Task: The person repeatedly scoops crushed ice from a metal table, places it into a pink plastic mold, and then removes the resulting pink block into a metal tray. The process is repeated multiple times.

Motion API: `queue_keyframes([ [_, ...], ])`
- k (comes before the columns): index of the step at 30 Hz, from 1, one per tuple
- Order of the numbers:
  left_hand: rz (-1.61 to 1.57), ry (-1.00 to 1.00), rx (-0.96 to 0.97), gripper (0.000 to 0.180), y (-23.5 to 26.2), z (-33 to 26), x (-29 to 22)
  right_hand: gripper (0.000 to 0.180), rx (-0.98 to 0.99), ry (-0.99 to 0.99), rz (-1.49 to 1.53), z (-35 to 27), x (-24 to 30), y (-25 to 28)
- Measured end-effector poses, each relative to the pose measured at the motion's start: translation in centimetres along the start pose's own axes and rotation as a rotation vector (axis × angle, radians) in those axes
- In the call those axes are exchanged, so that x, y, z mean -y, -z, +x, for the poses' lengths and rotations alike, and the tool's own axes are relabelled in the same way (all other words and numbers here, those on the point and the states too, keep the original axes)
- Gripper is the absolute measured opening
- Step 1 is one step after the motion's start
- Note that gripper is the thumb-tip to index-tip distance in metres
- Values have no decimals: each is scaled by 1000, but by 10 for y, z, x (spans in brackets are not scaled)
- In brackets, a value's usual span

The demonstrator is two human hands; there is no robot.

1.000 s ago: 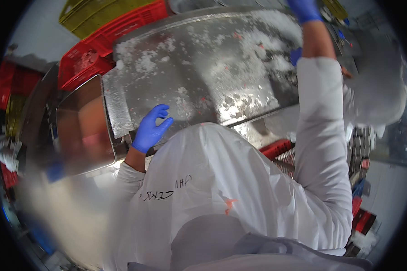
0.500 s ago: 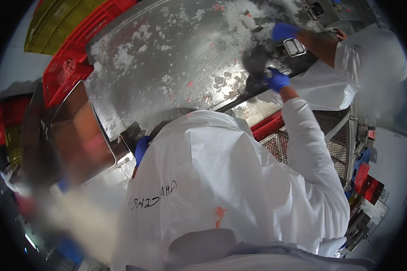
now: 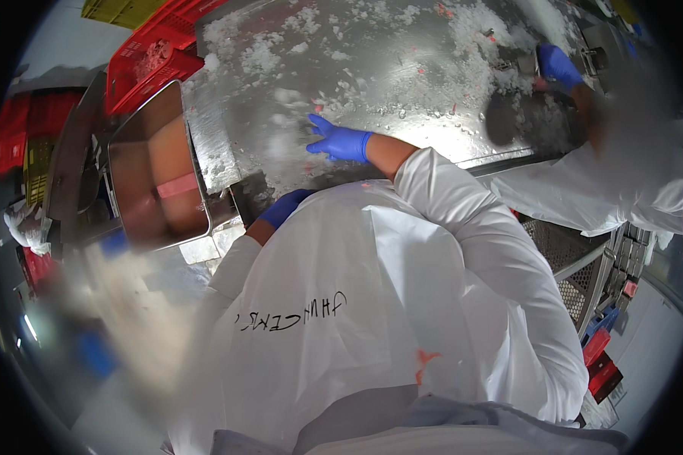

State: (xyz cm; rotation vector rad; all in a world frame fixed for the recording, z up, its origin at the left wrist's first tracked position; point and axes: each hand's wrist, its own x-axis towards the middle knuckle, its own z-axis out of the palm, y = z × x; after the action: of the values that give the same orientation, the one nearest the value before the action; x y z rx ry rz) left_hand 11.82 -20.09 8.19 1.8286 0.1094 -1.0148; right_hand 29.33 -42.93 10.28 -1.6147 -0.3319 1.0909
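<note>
My right hand point(image 3: 343, 144), in a blue glove, is stretched out low over the metal table point(image 3: 387, 83), its fingers spread and holding nothing that I can see. Crushed ice point(image 3: 288, 114) lies scattered around its fingertips, with small orange-pink scraps among it. Close by, my left hand point(image 3: 286, 208), gloved in blue too, is at the near edge of the table. The white apron point(image 3: 311, 265) over my front partly covers that hand, and its fingers are hidden.
To the left stands a deep metal tub point(image 3: 159, 163) with a pink piece inside. Behind it, a red crate point(image 3: 148, 64) holds pinkish pieces. At the right a co-worker's blue-gloved hand point(image 3: 558, 64) is on the table, beside a dark patch point(image 3: 512, 117). Metal mesh point(image 3: 546, 246) is below.
My right hand has moved left from the table's front right to the iced middle, its fingers now spread. The left hand has come forward along the near edge. The view has turned somewhat.
</note>
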Motion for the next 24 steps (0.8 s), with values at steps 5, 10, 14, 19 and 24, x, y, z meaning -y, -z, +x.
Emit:
queue_keyframes([
  [5, 90, -84, -171, 44, 0, 0, -8, 66, -60, -2, -33, -53, 25, 73],
  [10, 678, -312, -560, 41, 38, 5, -11, 46, -570, -217, -405, -178, -108, 122],
  [14, 567, -13, -438, 50, 144, 16, 80, 65, -705, -477, -998, -267, -125, 109],
  [19, 608, 286, -728, 44, 185, -23, 87, 87, -558, -783, -1096, -271, -133, 79],
  [24, 771, -525, -732, 51, 77, -38, 33, 93, -656, -766, -1141, -267, -146, 66],
])
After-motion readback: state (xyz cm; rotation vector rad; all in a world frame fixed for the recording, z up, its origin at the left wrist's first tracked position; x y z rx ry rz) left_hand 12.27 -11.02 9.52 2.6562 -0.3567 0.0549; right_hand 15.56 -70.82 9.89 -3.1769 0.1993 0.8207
